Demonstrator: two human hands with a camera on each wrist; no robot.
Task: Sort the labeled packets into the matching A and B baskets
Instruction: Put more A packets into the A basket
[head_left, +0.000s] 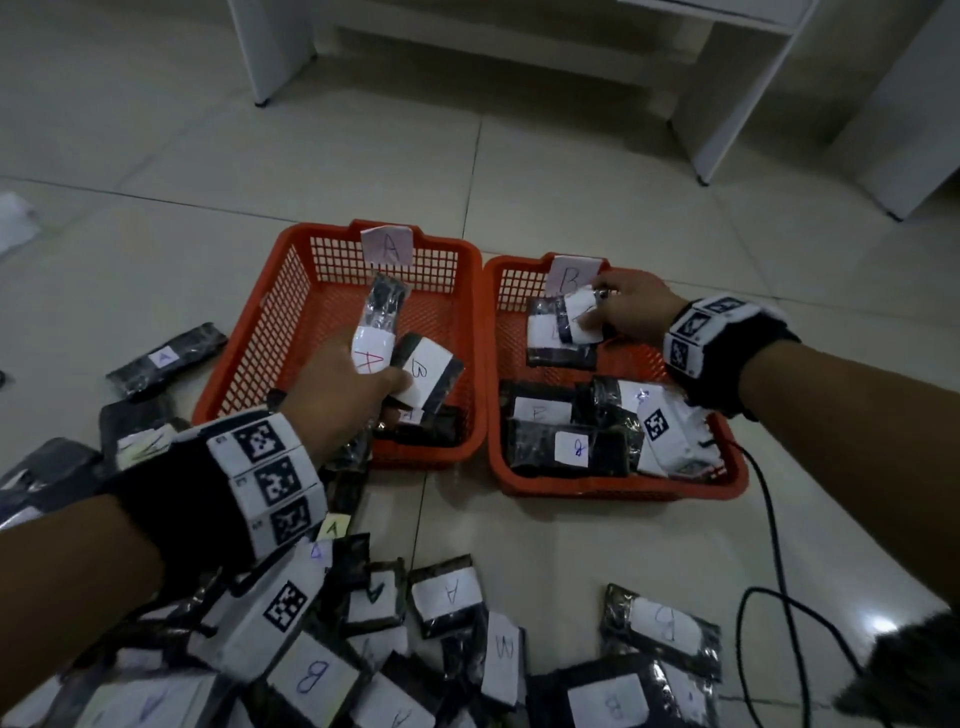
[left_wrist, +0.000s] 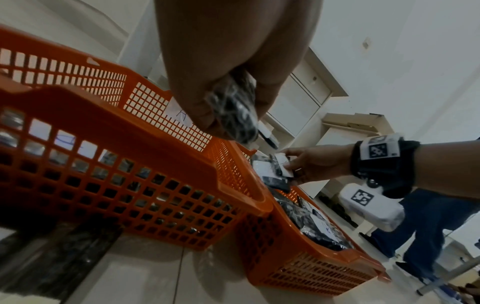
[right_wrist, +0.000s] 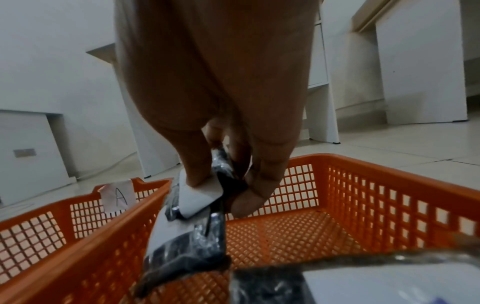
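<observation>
Two orange baskets stand side by side on the floor: basket A (head_left: 291, 291) on the left with an "A" tag (head_left: 387, 247), basket B (head_left: 623, 488) on the right with a "B" tag (head_left: 569, 278). My left hand (head_left: 374, 374) hovers over basket A and grips two dark packets, one labelled A (head_left: 376, 332) and one labelled B (head_left: 426, 374). In the left wrist view only a crumpled packet end (left_wrist: 233, 111) shows in my fist. My right hand (head_left: 592, 312) pinches overlapping white-labelled packets (head_left: 566, 325) above the far end of basket B. My fingers (right_wrist: 197, 164) press on the label (right_wrist: 197, 199).
Basket B holds several packets (head_left: 566, 447); basket A holds a dark one (head_left: 415, 426) under my left hand. A heap of labelled packets (head_left: 447, 597) covers the floor near me, with one A packet (head_left: 166, 358) to the left. A black cable (head_left: 774, 519) loops at right. White furniture legs (head_left: 270, 52) stand beyond.
</observation>
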